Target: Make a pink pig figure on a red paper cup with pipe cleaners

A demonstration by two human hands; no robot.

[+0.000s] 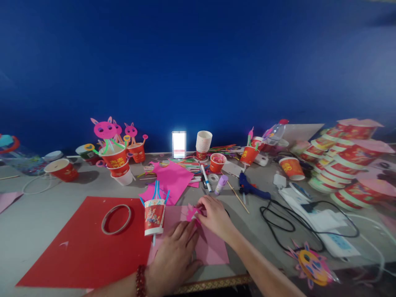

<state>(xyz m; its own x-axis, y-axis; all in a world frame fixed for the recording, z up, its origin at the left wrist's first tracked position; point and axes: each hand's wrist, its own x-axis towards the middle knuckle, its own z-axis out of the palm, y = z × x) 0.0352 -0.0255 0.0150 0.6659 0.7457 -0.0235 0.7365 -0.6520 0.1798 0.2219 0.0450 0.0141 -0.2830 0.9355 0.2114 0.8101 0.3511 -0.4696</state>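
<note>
A small bright pink paper cutout (192,212) with pointed edges lies on a light pink sheet (213,251). My right hand (216,215) pinches its right side with fingers pressed together. My left hand (175,255), with a red bead bracelet at the wrist, rests on the sheet just below the cutout, its fingertips touching the lower edge. To the left stands a red patterned paper cup (154,218) with blue straws sticking up from it.
Left lies a red sheet (77,247) with a tape ring (116,219) on it. Beyond are magenta paper (175,177), a glue stick (221,184) and a marker. On the right are a blue glue gun (252,189), black cables, a power strip (337,243) and stacked cups (343,165).
</note>
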